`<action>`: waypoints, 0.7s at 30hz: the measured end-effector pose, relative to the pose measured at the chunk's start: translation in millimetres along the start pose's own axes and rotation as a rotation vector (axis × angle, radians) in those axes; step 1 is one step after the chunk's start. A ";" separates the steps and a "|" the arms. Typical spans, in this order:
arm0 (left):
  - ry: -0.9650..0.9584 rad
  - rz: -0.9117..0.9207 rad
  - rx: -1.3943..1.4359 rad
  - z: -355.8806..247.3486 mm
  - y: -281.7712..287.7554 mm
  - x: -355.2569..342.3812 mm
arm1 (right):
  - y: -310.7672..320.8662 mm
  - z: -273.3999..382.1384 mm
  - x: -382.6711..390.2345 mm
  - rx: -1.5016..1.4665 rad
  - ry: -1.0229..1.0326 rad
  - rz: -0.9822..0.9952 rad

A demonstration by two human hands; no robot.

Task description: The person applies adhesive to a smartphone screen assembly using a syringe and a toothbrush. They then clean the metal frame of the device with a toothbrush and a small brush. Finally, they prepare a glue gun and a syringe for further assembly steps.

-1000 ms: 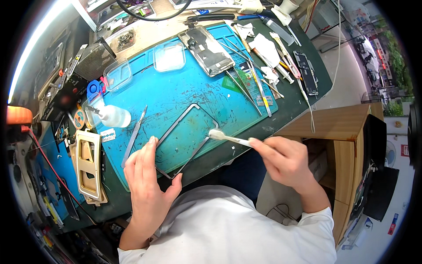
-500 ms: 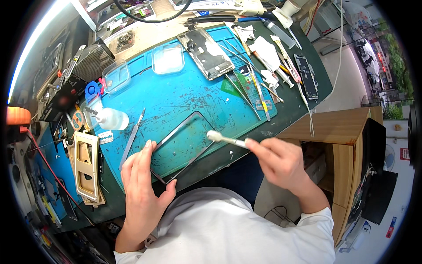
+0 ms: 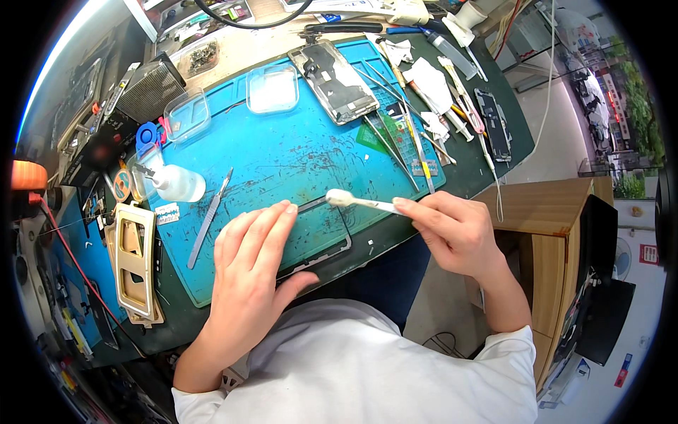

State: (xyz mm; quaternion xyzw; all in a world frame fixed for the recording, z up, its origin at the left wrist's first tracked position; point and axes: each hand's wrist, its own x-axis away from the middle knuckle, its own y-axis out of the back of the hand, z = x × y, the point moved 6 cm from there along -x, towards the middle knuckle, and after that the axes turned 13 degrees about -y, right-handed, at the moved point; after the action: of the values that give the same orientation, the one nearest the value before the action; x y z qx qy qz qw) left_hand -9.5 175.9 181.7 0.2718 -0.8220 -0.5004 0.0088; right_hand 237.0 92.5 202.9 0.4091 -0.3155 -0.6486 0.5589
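Here | hands (image 3: 457, 234) at: pale bristled brush (image 3: 364, 203), slim rectangular frame (image 3: 325, 255) | scuffed mat (image 3: 247, 155)

Head view: fisheye worn on the head, upright, looking steeply down.
Mat (image 3: 304, 159): mid-picture, seen from above its near side; near enough to take in left hand (image 3: 254, 247) and right hand (image 3: 455, 233) whole.
Shirt (image 3: 381, 353): wearer's own, this side of the mat, at lower edge.
Cabinet (image 3: 544, 205): right of the mat.
Light strip (image 3: 62, 53): left of the mat, near the rim.
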 end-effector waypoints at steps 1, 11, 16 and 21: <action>-0.015 0.006 -0.010 0.2 -2.3 -0.8 | -0.8 1.5 -1.7 0.031 0.017 0.018; -0.012 -0.024 0.024 3.1 -2.9 -0.2 | -0.2 7.9 -0.9 0.117 0.022 -0.009; -0.003 -0.023 0.027 3.4 -2.2 -0.6 | 0.1 17.0 -6.9 0.126 -0.027 -0.086; 0.002 -0.024 0.029 4.2 -2.7 1.3 | 7.2 13.7 1.8 0.291 -0.038 -0.100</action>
State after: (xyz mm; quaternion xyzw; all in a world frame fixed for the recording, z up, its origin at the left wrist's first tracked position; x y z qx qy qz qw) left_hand -10.6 177.8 176.9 0.2823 -0.8258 -0.4882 -0.0005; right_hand 228.2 88.8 215.2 0.4887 -0.3958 -0.6308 0.4545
